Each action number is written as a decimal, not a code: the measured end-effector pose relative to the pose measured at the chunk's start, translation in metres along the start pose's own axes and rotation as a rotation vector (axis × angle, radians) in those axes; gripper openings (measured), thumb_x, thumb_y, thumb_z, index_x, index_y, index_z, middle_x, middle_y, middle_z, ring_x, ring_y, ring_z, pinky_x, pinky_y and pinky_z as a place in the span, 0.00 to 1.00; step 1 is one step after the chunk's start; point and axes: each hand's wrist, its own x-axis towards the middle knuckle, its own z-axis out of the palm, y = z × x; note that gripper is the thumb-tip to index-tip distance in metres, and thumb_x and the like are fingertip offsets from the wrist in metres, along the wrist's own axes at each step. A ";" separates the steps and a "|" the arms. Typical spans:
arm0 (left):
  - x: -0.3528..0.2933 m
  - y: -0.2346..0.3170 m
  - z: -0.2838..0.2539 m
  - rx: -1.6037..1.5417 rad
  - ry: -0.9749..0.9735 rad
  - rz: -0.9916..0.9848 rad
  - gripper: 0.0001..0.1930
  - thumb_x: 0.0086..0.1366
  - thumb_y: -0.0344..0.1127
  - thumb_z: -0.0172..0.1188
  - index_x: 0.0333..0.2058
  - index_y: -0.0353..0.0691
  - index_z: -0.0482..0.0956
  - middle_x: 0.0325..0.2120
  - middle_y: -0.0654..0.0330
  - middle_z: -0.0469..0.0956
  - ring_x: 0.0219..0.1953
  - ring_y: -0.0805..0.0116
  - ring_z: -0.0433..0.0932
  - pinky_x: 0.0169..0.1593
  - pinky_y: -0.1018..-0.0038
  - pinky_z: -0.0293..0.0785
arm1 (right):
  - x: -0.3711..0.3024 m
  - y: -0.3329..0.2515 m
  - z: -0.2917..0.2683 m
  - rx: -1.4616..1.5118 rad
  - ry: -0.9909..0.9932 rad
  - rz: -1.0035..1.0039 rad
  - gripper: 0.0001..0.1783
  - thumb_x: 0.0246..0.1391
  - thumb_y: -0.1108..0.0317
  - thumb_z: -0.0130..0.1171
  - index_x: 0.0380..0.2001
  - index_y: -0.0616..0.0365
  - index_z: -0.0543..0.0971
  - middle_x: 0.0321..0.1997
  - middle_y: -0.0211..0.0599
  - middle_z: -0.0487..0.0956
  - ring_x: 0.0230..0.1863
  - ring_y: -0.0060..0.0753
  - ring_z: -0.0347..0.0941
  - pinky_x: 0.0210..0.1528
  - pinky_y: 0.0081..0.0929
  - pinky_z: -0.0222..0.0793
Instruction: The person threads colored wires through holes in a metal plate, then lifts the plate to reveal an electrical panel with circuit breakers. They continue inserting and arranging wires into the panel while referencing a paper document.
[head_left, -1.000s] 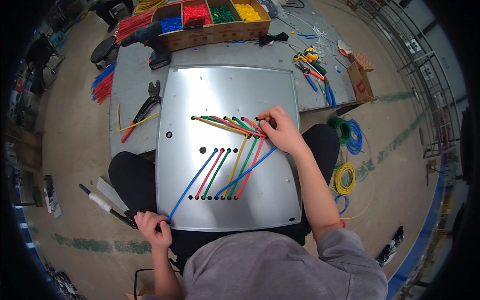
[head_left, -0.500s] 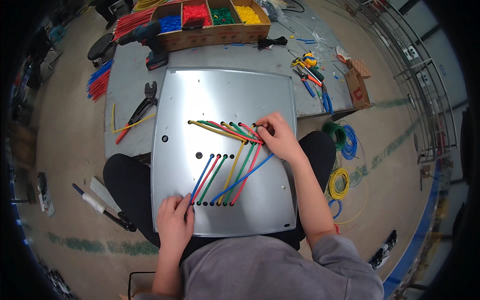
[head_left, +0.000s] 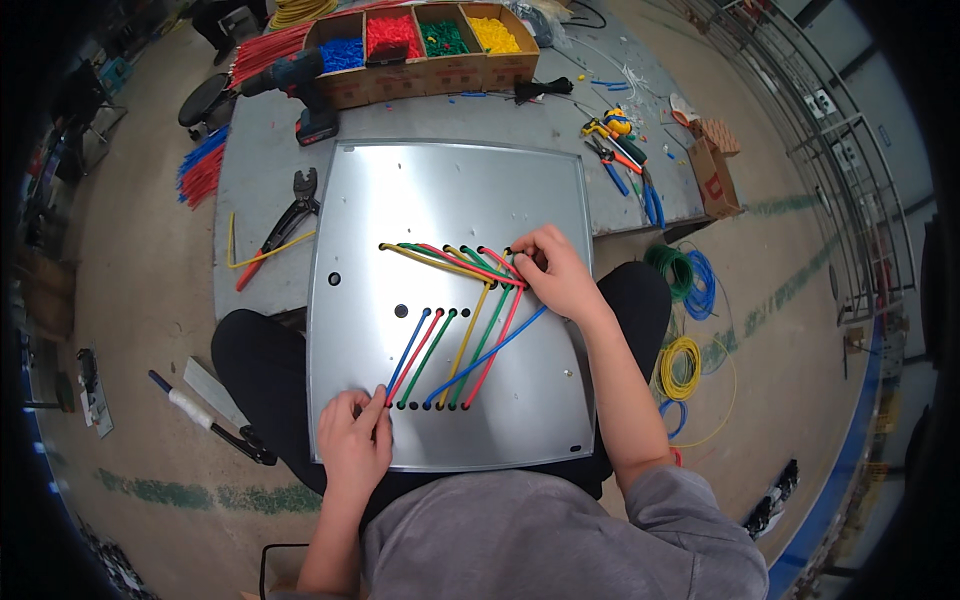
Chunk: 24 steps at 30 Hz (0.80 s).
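A grey metal panel [head_left: 460, 195] with holes lies across my lap, threaded with red, green, yellow and blue wires. Near its lower left holes, my left hand [head_left: 355, 440] rests with curled fingers and thumb drawn together, touching the lower end of a short blue wire [head_left: 406, 350]. What those fingertips hold, if anything, is hidden. At the right end of the upper row, my right hand [head_left: 553, 273] makes a pinch over a hole. A longer blue wire [head_left: 490, 356] runs up from the lower row and disappears under this hand. Crossing red, green and yellow wires [head_left: 450, 261] bunch beside the fingertips.
On the table [head_left: 385, 118] beyond stand a cordless drill [head_left: 305, 95] and a divided cardboard box [head_left: 430, 75] of coloured small parts. A crimping tool [head_left: 283, 225] lies left of the panel, hand tools [head_left: 625, 155] right. Wire coils [head_left: 678, 368] lie on the floor.
The panel and my left hand appear slightly farther right in the picture. Both hands keep their places on the panel, and the wires look the same.
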 end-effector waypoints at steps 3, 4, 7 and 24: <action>-0.003 -0.009 0.005 -0.078 0.023 -0.014 0.15 0.61 0.28 0.69 0.48 0.37 0.89 0.32 0.58 0.75 0.36 0.57 0.76 0.43 0.62 0.69 | 0.000 -0.001 0.001 -0.009 0.001 0.012 0.11 0.64 0.65 0.63 0.45 0.59 0.84 0.41 0.37 0.75 0.40 0.34 0.73 0.48 0.32 0.73; -0.003 -0.010 0.005 -0.084 0.013 -0.025 0.15 0.61 0.28 0.69 0.48 0.37 0.89 0.31 0.58 0.75 0.36 0.58 0.75 0.43 0.63 0.69 | 0.000 -0.001 0.001 -0.009 0.001 0.010 0.11 0.64 0.65 0.63 0.45 0.59 0.84 0.41 0.37 0.75 0.40 0.34 0.73 0.48 0.32 0.73; -0.003 -0.012 0.006 -0.102 -0.004 -0.047 0.15 0.61 0.29 0.69 0.47 0.38 0.89 0.30 0.60 0.75 0.35 0.58 0.75 0.43 0.63 0.68 | 0.000 0.002 0.001 -0.011 0.003 0.003 0.11 0.64 0.65 0.63 0.45 0.58 0.84 0.41 0.37 0.75 0.41 0.34 0.73 0.48 0.32 0.73; -0.003 -0.011 0.006 -0.154 -0.023 -0.098 0.14 0.62 0.30 0.69 0.47 0.37 0.90 0.28 0.59 0.74 0.34 0.58 0.74 0.43 0.63 0.68 | -0.001 0.001 0.001 0.000 0.003 0.007 0.12 0.63 0.65 0.62 0.45 0.59 0.84 0.41 0.39 0.76 0.41 0.36 0.75 0.48 0.33 0.74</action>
